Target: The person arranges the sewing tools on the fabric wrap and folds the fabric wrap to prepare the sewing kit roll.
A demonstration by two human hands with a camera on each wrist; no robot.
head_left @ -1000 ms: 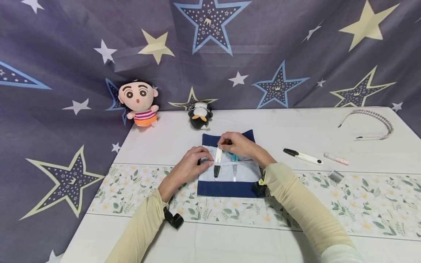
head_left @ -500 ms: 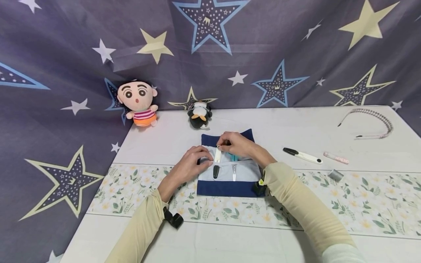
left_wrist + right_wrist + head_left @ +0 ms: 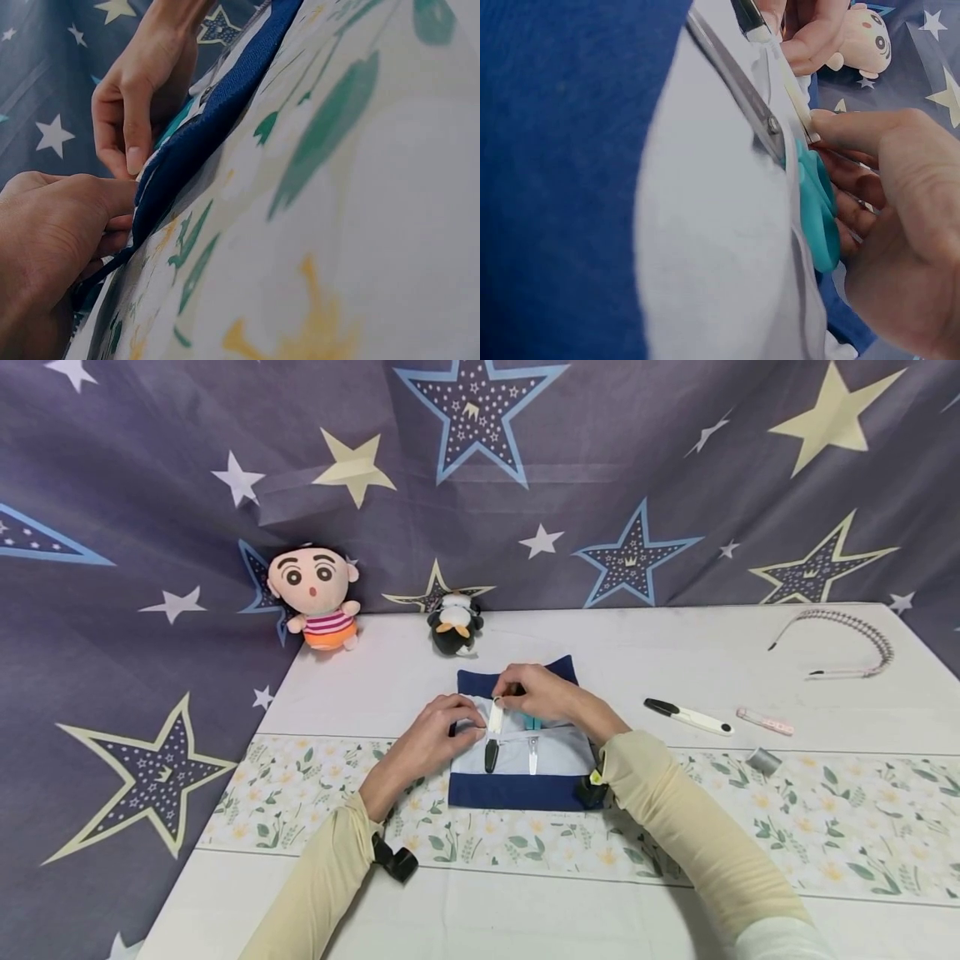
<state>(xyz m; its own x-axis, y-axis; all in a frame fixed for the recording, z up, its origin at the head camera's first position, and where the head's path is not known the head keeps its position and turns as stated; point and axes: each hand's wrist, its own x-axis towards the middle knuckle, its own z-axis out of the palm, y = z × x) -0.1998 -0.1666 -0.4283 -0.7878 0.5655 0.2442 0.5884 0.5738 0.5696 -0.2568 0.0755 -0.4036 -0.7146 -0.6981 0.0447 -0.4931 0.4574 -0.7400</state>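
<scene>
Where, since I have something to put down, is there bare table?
Bare table lies between the penguin plush and the headband, and in front between the sleeves. The blue fabric holder is crowded: left hand, right hand, black-tipped tool, teal scissors. A similar tool, pink item and gray cylinder cluster to the right.

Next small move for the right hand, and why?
Probably ease the white tool slightly further toward the person: the right hand pinches its far end, its black end lies on the band's near side, and the scissors lie similarly, handles far, blades near.
</scene>
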